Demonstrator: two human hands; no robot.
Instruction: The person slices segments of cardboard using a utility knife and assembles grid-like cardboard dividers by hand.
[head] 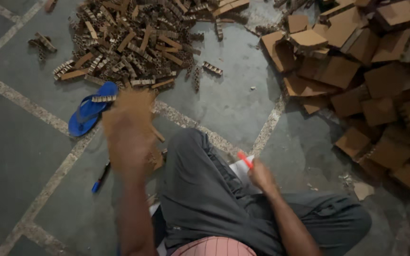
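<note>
My left hand [128, 137] is raised ahead of me and smeared by motion blur, so I cannot tell whether its fingers are closed. My right hand [261, 176] sits low beside my bent knee, fingers curled shut, forearm angled back toward me.

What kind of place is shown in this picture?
Probably a small floor-level workshop for cutting cardboard: a heap of narrow corrugated cardboard strips, a stack of brown cardboard pieces, and a grey stone floor with pale inlaid lines.

Dim, uneven indoor light, brighter at centre floor [228, 95], heavy shadow at right edge, left hand [129, 137] motion-blurred, soft, grainy throughout.
</note>
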